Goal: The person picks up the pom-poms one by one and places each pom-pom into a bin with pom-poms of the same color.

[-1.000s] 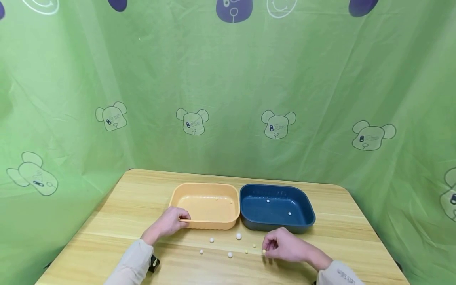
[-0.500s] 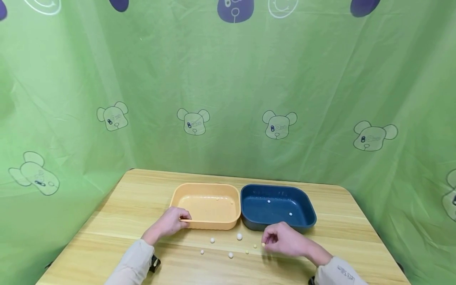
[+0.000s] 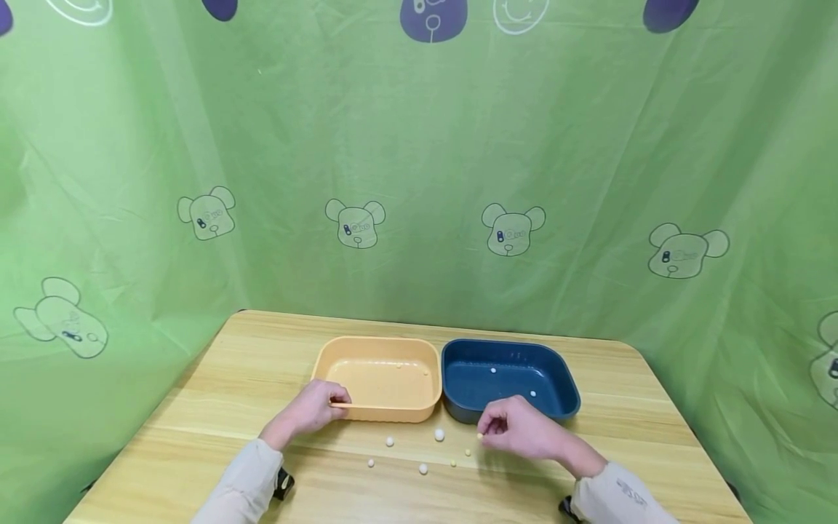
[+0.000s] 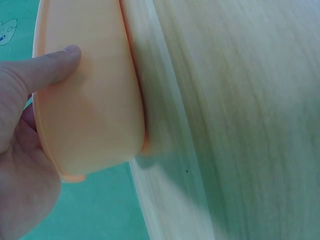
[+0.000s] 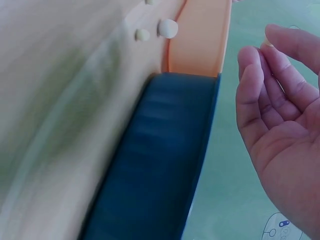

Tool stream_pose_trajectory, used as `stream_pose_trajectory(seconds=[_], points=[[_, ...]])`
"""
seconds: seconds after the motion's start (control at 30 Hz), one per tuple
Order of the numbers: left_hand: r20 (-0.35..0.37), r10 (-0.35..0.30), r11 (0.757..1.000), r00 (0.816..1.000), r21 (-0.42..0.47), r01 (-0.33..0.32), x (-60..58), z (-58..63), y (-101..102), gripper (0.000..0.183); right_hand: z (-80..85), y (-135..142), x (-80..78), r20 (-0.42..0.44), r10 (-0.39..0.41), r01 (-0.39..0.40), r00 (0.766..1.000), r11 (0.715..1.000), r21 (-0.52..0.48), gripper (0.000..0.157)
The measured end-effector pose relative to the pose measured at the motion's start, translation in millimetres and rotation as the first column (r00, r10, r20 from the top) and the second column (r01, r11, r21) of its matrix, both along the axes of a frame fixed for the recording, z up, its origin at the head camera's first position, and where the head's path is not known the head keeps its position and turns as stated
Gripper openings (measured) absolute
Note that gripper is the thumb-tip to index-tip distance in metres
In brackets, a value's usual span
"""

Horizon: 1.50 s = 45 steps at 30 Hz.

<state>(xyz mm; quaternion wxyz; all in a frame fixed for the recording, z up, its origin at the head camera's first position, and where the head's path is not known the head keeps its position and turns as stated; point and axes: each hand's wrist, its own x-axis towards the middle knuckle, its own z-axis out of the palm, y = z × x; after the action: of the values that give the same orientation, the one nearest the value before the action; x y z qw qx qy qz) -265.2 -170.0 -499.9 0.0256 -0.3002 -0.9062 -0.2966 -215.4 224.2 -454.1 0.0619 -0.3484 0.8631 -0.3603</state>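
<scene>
My left hand (image 3: 309,412) grips the near left rim of the orange tray (image 3: 386,415); in the left wrist view its thumb (image 4: 55,65) presses the outer wall. Between thumb and forefinger, my right hand (image 3: 524,431) pinches a small yellow ball (image 3: 481,436) in front of the blue tray (image 3: 458,411). The right wrist view shows that ball mostly hidden by the fingertips. Two small white balls, one of them a white ball (image 3: 493,370), lie in the blue tray. Two tiny yellow balls, one a yellow ball (image 3: 398,366), lie in the orange tray.
In front of the trays on the wooden table (image 3: 262,364) lie several white balls, among them a larger white ball (image 3: 439,435), and two yellow balls, one a small yellow ball (image 3: 453,463). A green curtain (image 3: 425,291) hangs around the table.
My right hand has lifted the yellow ball and moved it away from me, closer to the blue tray. The left hand stays on the orange tray's rim.
</scene>
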Motion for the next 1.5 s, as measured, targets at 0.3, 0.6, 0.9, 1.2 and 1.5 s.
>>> stream_pose_trajectory(seconds=[0.3, 0.6, 0.9, 1.2, 1.5], points=[[0.0, -0.011, 1.0, 1.0, -0.001, 0.011, -1.2, -0.1, 0, 0.012, 11.5, -9, -11.4, 0.006, -0.026, 0.026, 1.0, 1.0, 0.005, 0.006], [-0.011, -0.029, 1.0, 1.0, -0.008, 0.029, -1.7, -2.2, -1, 0.012, 18.3, -18, -22.2, -0.001, -0.066, 0.066, 0.998, 0.998, -0.013, 0.006], [-0.006, -0.024, 1.0, 1.0, -0.005, 0.024, -1.2, -2.0, -1, 0.012, 22.9, -27, -30.9, 0.006, -0.09, 0.09, 0.996, 0.996, -0.02, 0.006], [-0.005, -0.022, 1.0, 1.0, -0.005, 0.022, -2.1, -1.9, -2, 0.012, 28.3, -36, -40.0, 0.034, -0.126, 0.127, 0.991, 0.992, -0.028, 0.004], [-0.013, -0.018, 1.0, 1.0, -0.015, 0.018, -2.6, -2.2, -2, 0.012, 31.8, -47, -50.6, 0.036, -0.124, 0.125, 0.992, 0.991, -0.04, 0.004]])
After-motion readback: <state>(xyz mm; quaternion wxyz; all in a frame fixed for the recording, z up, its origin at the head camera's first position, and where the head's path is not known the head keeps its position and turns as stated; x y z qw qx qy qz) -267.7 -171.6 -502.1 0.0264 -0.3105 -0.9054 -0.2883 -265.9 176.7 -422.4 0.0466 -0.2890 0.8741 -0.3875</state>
